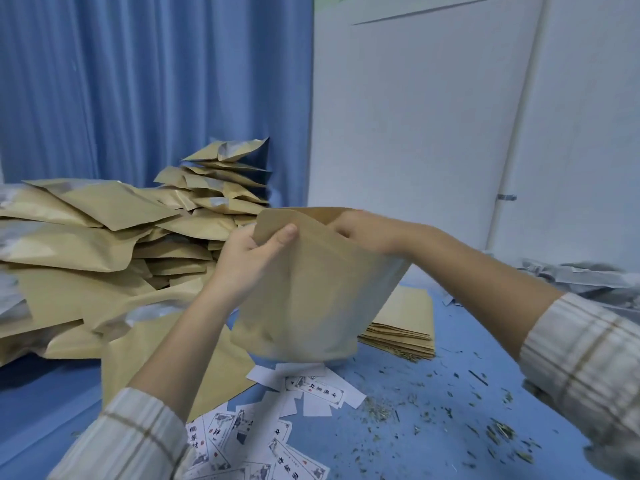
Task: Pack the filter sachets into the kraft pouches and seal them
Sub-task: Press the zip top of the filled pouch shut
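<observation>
Both hands are holding one kraft pouch upright above the blue surface, its mouth facing up. The left hand is pinching the near left corner of the mouth, thumb on the front panel, fingers behind. The right hand is reaching into the mouth from the right; its fingers are hidden inside, so their grip cannot be told. A large heap of filled pouches is lying to the left, rising against the blue curtain. A flat stack of empty pouches is sitting just behind the held pouch. Printed paper labels and loose herb crumbs are lying scattered in front.
</observation>
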The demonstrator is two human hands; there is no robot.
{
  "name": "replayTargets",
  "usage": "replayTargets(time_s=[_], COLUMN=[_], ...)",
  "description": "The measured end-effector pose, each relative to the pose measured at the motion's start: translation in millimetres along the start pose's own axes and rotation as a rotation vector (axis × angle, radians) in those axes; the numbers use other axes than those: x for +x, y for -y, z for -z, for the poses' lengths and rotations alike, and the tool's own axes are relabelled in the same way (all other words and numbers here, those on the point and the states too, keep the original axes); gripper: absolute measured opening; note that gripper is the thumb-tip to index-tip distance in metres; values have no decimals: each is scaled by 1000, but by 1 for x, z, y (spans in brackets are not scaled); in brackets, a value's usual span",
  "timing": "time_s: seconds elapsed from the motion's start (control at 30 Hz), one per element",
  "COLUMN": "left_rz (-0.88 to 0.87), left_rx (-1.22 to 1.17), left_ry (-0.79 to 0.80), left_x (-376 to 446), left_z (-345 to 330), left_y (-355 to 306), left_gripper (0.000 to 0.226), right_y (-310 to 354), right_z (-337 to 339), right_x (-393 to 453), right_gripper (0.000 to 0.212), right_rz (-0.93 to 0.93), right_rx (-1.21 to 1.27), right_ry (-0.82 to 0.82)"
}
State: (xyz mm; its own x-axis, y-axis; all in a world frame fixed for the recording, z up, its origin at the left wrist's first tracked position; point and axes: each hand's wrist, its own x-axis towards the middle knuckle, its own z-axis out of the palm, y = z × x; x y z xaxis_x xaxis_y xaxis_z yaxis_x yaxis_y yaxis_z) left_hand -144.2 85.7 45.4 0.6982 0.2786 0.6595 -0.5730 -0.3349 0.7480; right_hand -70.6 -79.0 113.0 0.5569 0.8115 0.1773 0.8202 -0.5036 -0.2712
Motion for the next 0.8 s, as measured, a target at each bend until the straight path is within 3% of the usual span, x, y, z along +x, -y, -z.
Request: replayTargets(time_s=[0.13, 0.33, 0.37, 0.43, 0.5, 0.6, 0.77, 0.8], left_rz=[34, 124, 154, 198, 212, 227, 264, 289], left_rx=[-57, -105, -129, -151, -166, -185, -216, -219], left_ry=[1, -129, -150, -156, -146, -119, -197, -229], left_x=[6, 15, 16, 17, 16, 15, 14, 14], left_z=[-6, -4, -2, -1, -2, -3, -8, -10], left_y=[-8, -11, -10, -10, -10, -13, -6, -4], left_gripper=[7, 11, 12, 12, 12, 11, 12, 12], right_y=[-1, -27, -36, -50, -58, -71, -79, -78], right_z=[19, 30, 29, 23, 18, 19, 11, 11], right_x=[-14, -36, -39, -43, -45, -43, -37, -35], right_gripper=[39, 79, 79, 57, 41, 48, 24, 29], right_rz=[66, 47, 85, 122, 40, -63, -74, -72], right_rx=[204, -148, -173, -153, 15, 223, 292, 303], right_ry=[-288, -324, -344, -439, -522, -575, -639, -653])
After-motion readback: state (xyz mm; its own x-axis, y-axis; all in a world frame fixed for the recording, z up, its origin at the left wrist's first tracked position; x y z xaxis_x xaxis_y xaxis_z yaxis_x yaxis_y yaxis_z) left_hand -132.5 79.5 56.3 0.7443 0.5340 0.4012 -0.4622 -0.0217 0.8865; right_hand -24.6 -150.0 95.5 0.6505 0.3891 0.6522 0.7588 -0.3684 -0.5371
